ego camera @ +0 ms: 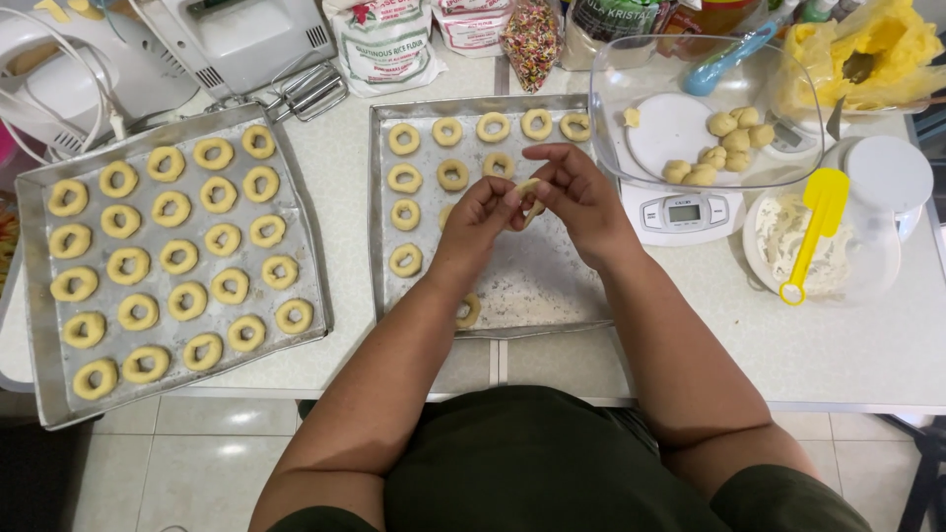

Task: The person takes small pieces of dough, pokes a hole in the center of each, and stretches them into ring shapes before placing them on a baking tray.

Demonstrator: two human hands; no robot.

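My left hand (480,219) and my right hand (579,197) meet above the right-hand metal tray (552,286), both pinching one small piece of pale dough (529,189) between the fingertips. That tray holds several dough rings (452,175) along its far and left parts; one ring (468,311) peeks out beside my left forearm. A clear glass bowl (631,79) with several dough balls (734,140) sits on a white kitchen scale (684,213) just right of my right hand.
A second metal tray (39,325) at the left is filled with dough rings (177,258). A yellow spatula (814,229) lies over a floured bowl at right. A hand mixer (236,39), flour bags (384,44), a sprinkles bag (532,39) and a yellow bag (872,49) line the back.
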